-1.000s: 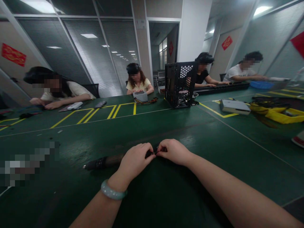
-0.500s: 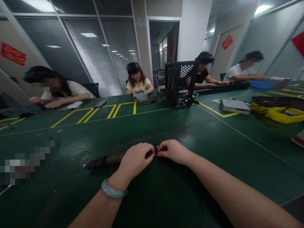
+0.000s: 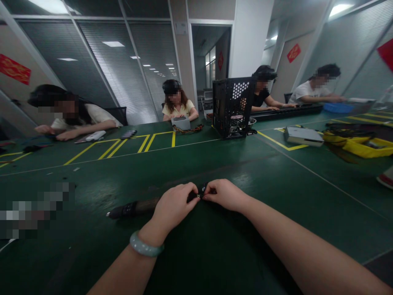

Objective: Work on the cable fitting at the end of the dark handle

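On the green table [image 3: 101, 250] lies a dark, pen-shaped tool [image 3: 132, 209]. It has a metal tip at its left end and a brownish barrel. My left hand [image 3: 175, 207], with a pale green bangle [image 3: 145, 245] on its wrist, covers the tool's right part. Thumb and fingers of that hand are closed in a pinch by a tiny light-coloured piece [image 3: 198, 196]. Close to the right of it, my right hand [image 3: 227, 196] pinches at a small dark part [image 3: 204, 187]. The fingers hide most of these parts, so I cannot tell whether they are joined.
A black computer case [image 3: 233, 108] stands beyond my hands. Coloured cables [image 3: 187, 129] lie left of it, a grey box-like device [image 3: 303, 136] and a yellow tray [image 3: 368, 150] to the right. Several people sit along the far side. A blurred-out patch [image 3: 33, 211] covers something at left.
The fingertips have shifted slightly, and the tiny light piece between my hands shows more clearly. Both hands stay in nearly the same place, and the tool lies as before.
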A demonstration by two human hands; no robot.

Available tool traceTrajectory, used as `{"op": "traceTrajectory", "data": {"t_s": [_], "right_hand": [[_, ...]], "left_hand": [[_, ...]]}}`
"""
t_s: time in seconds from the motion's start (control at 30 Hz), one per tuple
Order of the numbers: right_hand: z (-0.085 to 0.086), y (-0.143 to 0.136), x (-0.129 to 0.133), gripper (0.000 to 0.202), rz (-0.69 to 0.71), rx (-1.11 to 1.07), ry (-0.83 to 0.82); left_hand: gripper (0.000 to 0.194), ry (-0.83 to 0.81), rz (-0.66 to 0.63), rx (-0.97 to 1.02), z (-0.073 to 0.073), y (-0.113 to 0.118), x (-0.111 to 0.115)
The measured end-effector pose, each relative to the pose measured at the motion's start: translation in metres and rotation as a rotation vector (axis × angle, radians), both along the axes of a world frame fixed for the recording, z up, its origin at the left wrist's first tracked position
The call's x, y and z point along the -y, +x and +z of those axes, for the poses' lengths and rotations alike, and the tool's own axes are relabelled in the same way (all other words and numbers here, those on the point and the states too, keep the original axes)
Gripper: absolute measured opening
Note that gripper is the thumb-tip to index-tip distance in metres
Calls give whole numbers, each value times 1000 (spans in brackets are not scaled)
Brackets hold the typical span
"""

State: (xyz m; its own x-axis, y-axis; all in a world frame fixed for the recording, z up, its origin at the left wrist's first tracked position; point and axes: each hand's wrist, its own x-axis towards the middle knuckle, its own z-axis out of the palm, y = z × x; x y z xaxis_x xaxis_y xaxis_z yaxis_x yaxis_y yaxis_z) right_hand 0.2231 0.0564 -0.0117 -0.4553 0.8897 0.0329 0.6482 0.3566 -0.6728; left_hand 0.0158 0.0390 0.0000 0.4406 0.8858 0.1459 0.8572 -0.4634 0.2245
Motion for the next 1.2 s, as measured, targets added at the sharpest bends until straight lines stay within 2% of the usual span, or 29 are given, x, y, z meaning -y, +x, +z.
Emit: {"op": "traceTrajectory", "data": {"t_s": [0.33, 0.53, 0.67, 1.0, 1.2], "right_hand": [[2, 0, 0, 10, 2, 10, 36], [3, -1, 1, 10, -7, 8, 16], [3, 1, 0, 11, 7, 10, 11], [-2, 1, -2, 9, 28, 26, 117], [-2, 1, -2, 10, 24, 20, 122]], "left_hand": [[13, 12, -38, 22, 1, 0, 0], [21, -15, -3, 6, 1, 0, 0], [18, -23, -1, 3, 1, 0, 1], [15, 5, -44, 11, 2, 0, 1], [18, -3, -21, 6, 3, 0, 2]]}}
